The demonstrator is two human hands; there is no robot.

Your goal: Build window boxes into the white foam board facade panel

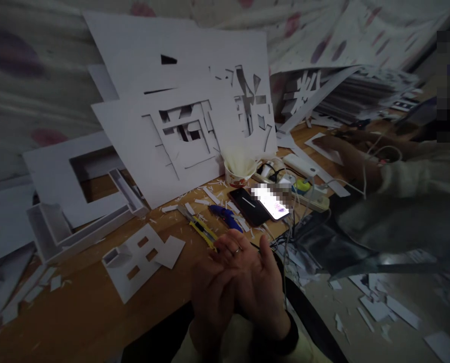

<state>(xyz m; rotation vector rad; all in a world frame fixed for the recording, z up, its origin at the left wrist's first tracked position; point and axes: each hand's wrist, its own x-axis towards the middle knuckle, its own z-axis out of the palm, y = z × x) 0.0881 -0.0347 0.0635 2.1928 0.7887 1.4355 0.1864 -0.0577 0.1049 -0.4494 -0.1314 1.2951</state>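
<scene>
My right hand (257, 277) is palm up above the table's front edge, fingers stretched out and thumb apart; a ring sits on one finger. Its palm holds nothing that I can see. My left hand (211, 292) is half closed, its fingers drawn together against the right palm; anything between them is hidden. Just beyond the fingertips lie a yellow utility knife (203, 229) and a blue-handled tool (226, 217). A white board piece with square cutouts (136, 264) lies to the left, with a small white board square (172, 251) at its edge.
Large cut-out white boards (126, 151) lean at the back. A paper cup (240, 174), a black phone (249, 206), a lit phone (272, 201) and a power strip (315, 199) with cables stand nearby. Another person's hand (355, 156) works at right. Scraps (402, 310) litter the floor.
</scene>
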